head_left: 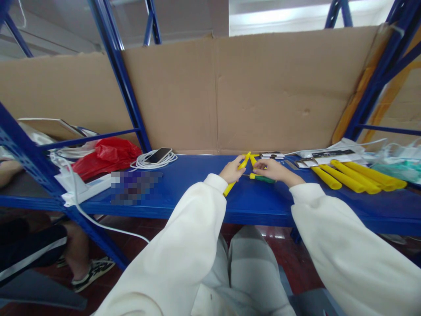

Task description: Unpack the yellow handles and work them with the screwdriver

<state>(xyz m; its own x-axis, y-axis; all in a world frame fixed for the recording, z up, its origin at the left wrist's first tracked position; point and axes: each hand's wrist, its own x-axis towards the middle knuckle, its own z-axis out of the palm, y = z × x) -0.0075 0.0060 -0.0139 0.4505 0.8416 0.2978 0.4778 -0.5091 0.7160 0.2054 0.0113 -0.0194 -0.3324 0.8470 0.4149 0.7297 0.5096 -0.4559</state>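
Observation:
My left hand [231,170] is closed around a long yellow handle-like piece [229,188], which slants from below the palm up past the fingertips. Just to the right, my right hand [271,170] has its fingers bent in a pinch at a second, shorter yellow piece [253,160]. The tops of the two yellow pieces nearly meet; whether they join I cannot tell. Under my right hand a screwdriver [261,177] with a green and yellow handle lies on the blue shelf, its thin shaft pointing left. Its far end is partly covered by the hand.
Several yellow-handled tools [348,177] lie in a row at right, beside plastic packaging [408,160]. Leftward are a phone [160,155] on a coiled white cable [140,163], a red bag [107,157] and a white power strip [88,188]. Cardboard [263,92] stands behind; another person's leg [77,250] shows at left.

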